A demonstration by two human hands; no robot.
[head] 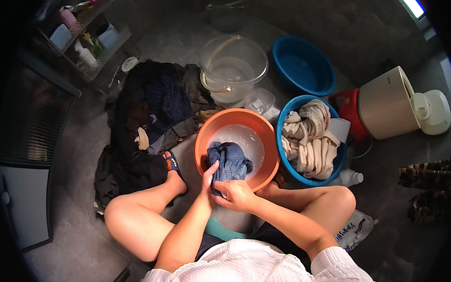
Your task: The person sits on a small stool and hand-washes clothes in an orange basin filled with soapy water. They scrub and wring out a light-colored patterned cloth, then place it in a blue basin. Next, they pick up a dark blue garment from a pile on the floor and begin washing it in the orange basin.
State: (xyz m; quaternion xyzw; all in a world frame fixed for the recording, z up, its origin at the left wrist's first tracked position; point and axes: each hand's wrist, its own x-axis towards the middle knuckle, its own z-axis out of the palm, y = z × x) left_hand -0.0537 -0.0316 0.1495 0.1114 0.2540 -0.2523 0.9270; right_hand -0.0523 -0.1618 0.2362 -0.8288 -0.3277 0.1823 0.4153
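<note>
A bunched blue denim garment (231, 161) hangs into an orange plastic basin (268, 139) with whitish soapy water in its bottom. My left hand (210, 179) holds the garment's near edge from the left, at the basin's near rim. Fingers curled, my right hand (235, 194) grips the same edge just to the right and nearer to me. The two hands are close together; part of the cloth between them is hidden. Right of the orange basin, a blue basin (282, 154) holds wrung light-coloured cloths (315, 156) and a pale plastic piece (338, 129).
Dark clothes (149, 106) lie heaped on the floor at left. Beyond the basins stand a clear bucket (234, 70) and another blue basin (305, 65). A beige and red appliance (388, 103) lies at right, near a white bottle (349, 177). Shelves (114, 44) hold bottles at upper left.
</note>
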